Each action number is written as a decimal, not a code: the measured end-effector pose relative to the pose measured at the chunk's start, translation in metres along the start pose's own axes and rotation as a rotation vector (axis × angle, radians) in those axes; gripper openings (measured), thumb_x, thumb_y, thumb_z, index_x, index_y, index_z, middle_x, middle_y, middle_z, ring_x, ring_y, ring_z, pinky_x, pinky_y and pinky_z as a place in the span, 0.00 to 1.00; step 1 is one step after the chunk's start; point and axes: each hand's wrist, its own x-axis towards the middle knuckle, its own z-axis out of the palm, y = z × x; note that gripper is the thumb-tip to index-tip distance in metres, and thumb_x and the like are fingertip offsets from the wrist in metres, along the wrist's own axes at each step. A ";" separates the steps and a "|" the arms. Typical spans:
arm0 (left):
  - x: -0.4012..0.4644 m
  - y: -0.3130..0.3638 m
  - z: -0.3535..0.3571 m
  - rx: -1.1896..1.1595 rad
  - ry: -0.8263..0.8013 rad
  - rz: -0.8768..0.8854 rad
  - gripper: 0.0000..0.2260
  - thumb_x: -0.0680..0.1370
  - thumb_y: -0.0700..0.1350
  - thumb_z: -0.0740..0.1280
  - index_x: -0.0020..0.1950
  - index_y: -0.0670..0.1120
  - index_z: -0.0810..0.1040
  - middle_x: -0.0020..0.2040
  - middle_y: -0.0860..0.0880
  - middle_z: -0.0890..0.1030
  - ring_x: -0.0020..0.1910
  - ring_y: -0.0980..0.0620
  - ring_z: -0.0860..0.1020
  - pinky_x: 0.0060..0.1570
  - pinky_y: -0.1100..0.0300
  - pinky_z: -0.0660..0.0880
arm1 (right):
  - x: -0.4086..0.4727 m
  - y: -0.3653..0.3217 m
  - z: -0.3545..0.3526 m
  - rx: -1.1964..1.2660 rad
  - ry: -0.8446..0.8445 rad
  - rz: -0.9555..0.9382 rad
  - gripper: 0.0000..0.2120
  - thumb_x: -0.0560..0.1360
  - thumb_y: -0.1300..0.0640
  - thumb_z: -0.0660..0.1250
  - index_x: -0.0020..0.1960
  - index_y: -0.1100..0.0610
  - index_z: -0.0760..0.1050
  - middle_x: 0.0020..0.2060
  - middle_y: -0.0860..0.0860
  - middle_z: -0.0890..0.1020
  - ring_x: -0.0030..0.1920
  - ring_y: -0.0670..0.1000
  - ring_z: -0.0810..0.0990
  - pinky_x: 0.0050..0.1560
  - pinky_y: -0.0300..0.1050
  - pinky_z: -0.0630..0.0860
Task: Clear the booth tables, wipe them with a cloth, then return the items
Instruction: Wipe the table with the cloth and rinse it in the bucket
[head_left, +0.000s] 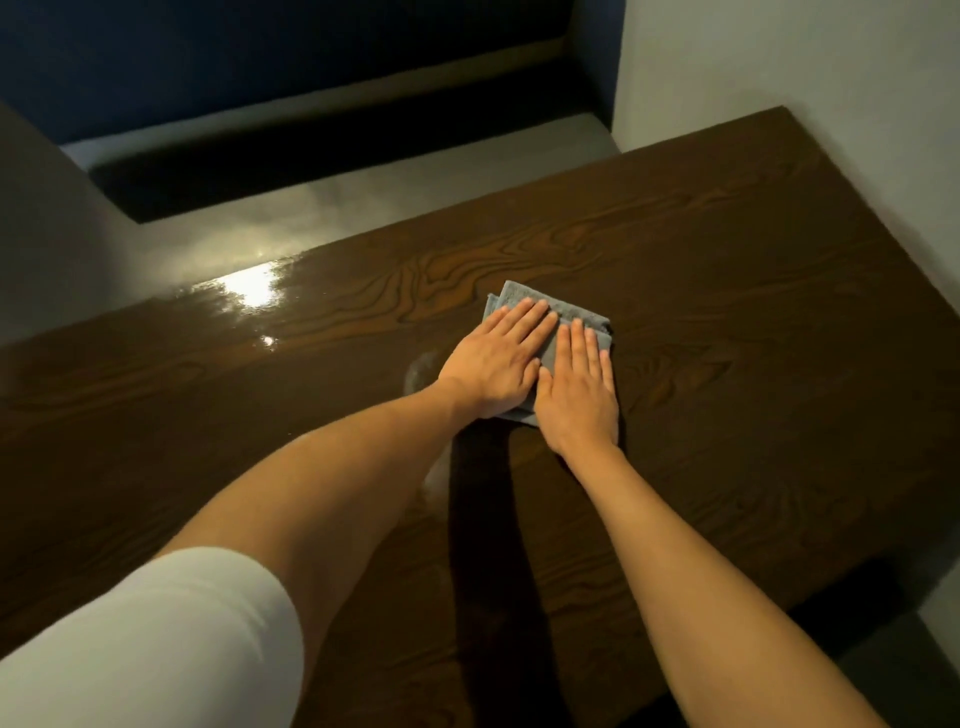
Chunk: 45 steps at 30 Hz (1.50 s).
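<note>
A folded grey cloth (566, 312) lies flat on the dark wood-grain booth table (753, 291), near its middle. My left hand (493, 358) presses on the cloth's left half with straight fingers. Beside it, my right hand (579, 389) presses on the right half, fingers also straight and together. Most of the cloth is hidden under the two palms; only its far edge and a near corner show. A faint damp smear (421, 371) marks the table just left of my left wrist.
A white wall (805, 62) runs along the table's right side. Beyond the far edge lie a grey bench seat (218, 218) and a dark blue backrest (260, 57). A bright light reflection (254, 288) sits on the table's far left edge.
</note>
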 end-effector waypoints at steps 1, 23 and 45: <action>-0.002 -0.010 -0.002 0.001 0.011 -0.017 0.27 0.86 0.53 0.48 0.83 0.47 0.47 0.83 0.47 0.48 0.82 0.49 0.44 0.79 0.54 0.39 | 0.006 -0.009 -0.002 0.001 -0.002 -0.018 0.30 0.85 0.47 0.45 0.81 0.59 0.40 0.81 0.55 0.43 0.81 0.52 0.42 0.80 0.51 0.41; -0.146 -0.105 0.002 0.014 -0.003 -0.061 0.27 0.85 0.53 0.46 0.83 0.47 0.46 0.83 0.47 0.46 0.82 0.49 0.42 0.80 0.51 0.40 | -0.058 -0.166 0.029 -0.002 0.035 -0.049 0.29 0.85 0.49 0.45 0.81 0.59 0.43 0.81 0.55 0.47 0.81 0.52 0.44 0.80 0.51 0.43; -0.274 0.065 0.059 0.063 -0.201 0.389 0.28 0.85 0.56 0.45 0.83 0.49 0.42 0.83 0.47 0.43 0.81 0.49 0.39 0.80 0.49 0.39 | -0.322 -0.124 0.098 0.019 0.005 0.436 0.30 0.82 0.46 0.38 0.81 0.59 0.42 0.81 0.57 0.48 0.81 0.54 0.47 0.80 0.54 0.48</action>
